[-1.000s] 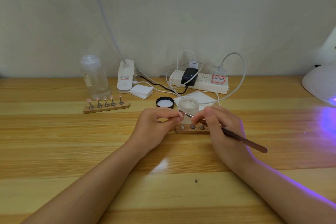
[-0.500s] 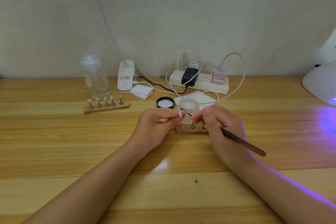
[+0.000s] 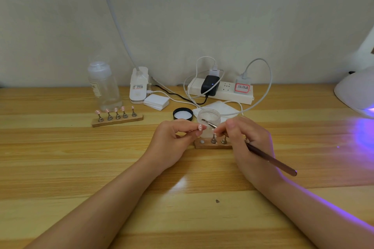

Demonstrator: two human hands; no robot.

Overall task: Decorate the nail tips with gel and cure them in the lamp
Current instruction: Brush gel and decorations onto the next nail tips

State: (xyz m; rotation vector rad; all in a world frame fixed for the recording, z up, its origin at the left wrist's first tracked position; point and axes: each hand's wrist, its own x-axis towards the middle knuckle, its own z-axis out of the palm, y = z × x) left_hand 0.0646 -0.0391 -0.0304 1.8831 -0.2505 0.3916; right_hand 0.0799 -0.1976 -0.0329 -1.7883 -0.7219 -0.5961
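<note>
While the gel work is under way, each item sits where the hands reach it quickly.

Left hand: the left hand (image 3: 172,139) pinches a small pink nail tip (image 3: 200,127) between thumb and fingertips, raised in front of the frosted round jar (image 3: 208,120), probably to steady it for painting.

Right hand: the right hand (image 3: 245,143) grips a thin brown-handled brush (image 3: 271,160) like a pen, its metal end just right of the nail tip.

Near holder: a short wooden holder block (image 3: 212,144) lies just in front of the jar, between the hands, one socket bare.

Far holder: a wooden strip with five pink tips (image 3: 117,117) stands well left of the jar.

Lamp: the white domed curing lamp (image 3: 356,93) glows violet far right of the jar, apparently ready.
</note>
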